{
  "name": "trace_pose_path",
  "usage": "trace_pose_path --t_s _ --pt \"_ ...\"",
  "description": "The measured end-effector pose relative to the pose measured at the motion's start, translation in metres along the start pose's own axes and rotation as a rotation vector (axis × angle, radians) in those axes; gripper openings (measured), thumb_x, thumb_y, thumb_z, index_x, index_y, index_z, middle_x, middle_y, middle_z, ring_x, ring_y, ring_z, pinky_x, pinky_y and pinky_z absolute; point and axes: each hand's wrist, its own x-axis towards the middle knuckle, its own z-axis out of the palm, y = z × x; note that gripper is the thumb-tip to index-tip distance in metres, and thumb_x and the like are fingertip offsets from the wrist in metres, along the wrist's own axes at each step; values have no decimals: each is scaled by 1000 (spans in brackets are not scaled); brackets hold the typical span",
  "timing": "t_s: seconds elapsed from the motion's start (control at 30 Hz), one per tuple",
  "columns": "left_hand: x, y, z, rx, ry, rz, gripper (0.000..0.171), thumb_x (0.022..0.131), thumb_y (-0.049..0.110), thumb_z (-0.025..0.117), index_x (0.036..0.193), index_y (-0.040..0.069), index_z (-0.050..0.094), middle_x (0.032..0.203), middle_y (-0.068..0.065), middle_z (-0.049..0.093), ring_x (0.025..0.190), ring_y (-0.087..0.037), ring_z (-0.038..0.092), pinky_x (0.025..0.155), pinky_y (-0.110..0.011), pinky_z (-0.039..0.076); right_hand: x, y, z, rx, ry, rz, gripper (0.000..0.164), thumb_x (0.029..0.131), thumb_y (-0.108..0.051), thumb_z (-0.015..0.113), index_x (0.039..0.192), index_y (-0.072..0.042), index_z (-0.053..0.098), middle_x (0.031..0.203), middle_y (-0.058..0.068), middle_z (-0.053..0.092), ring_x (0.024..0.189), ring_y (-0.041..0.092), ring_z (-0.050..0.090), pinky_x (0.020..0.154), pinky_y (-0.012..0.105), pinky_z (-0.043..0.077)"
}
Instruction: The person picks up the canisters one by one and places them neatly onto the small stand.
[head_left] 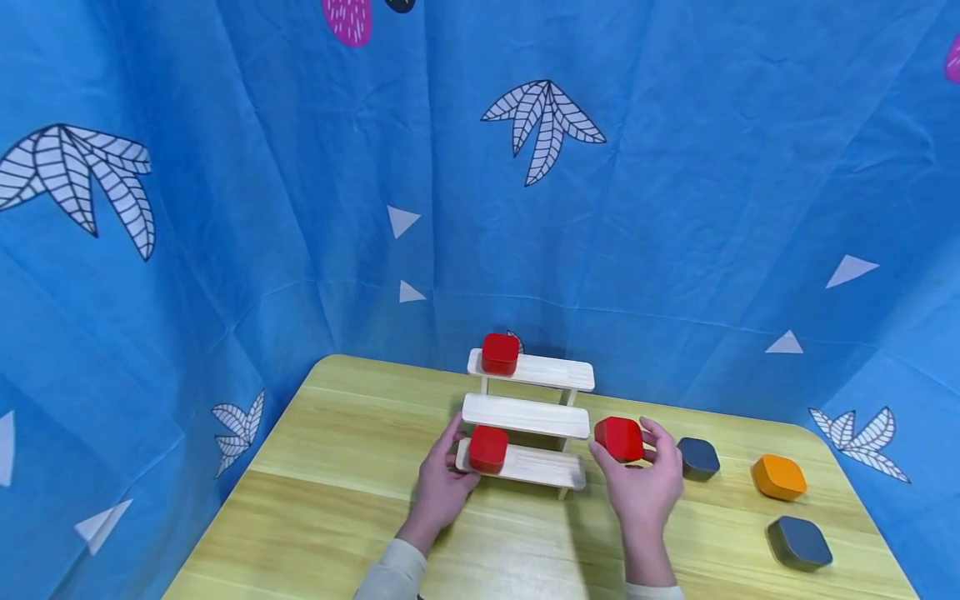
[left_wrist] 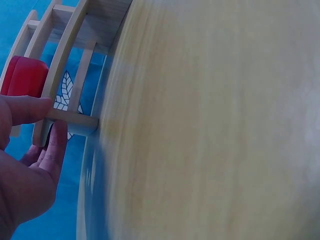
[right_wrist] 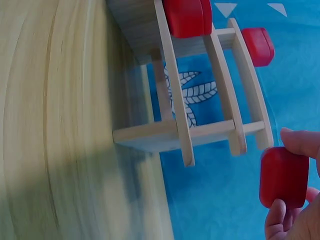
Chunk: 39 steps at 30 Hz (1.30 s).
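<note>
A small three-tier wooden shelf point(head_left: 525, 415) stands on the table. My left hand point(head_left: 441, 483) grips the left end of its lowest board; in the left wrist view the thumb point(left_wrist: 31, 109) lies above the board and the fingers below. One rounded red block point(head_left: 487, 450) sits at the left of the lowest board, close to that hand. Another red block point(head_left: 500, 354) rests at the left of the top board. To the right of the shelf, my right hand point(head_left: 647, 482) holds a third red block point(right_wrist: 284, 177) between thumb and fingers, apart from the boards.
On the right of the wooden table point(head_left: 337, 500) lie a dark blue block point(head_left: 698, 459), an orange block point(head_left: 779, 477) and another dark blue block point(head_left: 799, 543). A blue patterned curtain point(head_left: 675, 208) hangs behind the table and along its sides.
</note>
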Motion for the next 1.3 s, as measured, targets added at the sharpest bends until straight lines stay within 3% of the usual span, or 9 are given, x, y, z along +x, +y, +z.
trace_pose_path --t_s 0.43,0.67,0.87,1.07,1.3 --pt "-1 2 -1 3 -1 13 103 76 -19 73 158 30 33 139 -11 50 93 -24 60 73 -27 57 -6 -7 20 -4 -8 -93 74 61 -12 97 127 -10 64 115 10 61 91 23 55 62 17 45" --pt "0 1 -1 5 -4 14 103 77 -19 74 158 32 32 140 -10 50 93 -23 60 73 -27 57 -7 -16 28 13 -46 -134 74 61 -15 97 126 -8 63 118 10 60 99 24 56 68 34 48" --pt "-1 2 -1 -4 -8 -2 102 77 -19 73 158 29 32 141 -10 49 93 -24 60 73 -29 58 -6 -22 34 -3 -67 -154 74 61 -18 97 127 -9 63 120 7 59 99 22 56 66 32 47" --pt "0 2 -1 -8 -11 0 102 77 -20 72 158 28 32 141 -11 48 92 -24 60 73 -29 58 -6 -25 39 39 -90 -161 73 62 -17 97 126 -8 63 119 9 60 98 23 56 67 38 52" --pt "-1 0 -3 0 -11 15 105 77 -20 72 156 36 33 141 -10 49 92 -24 60 73 -28 58 -10 -26 47 53 -125 -149 74 63 -18 97 127 -9 62 120 9 60 98 24 57 69 40 54"
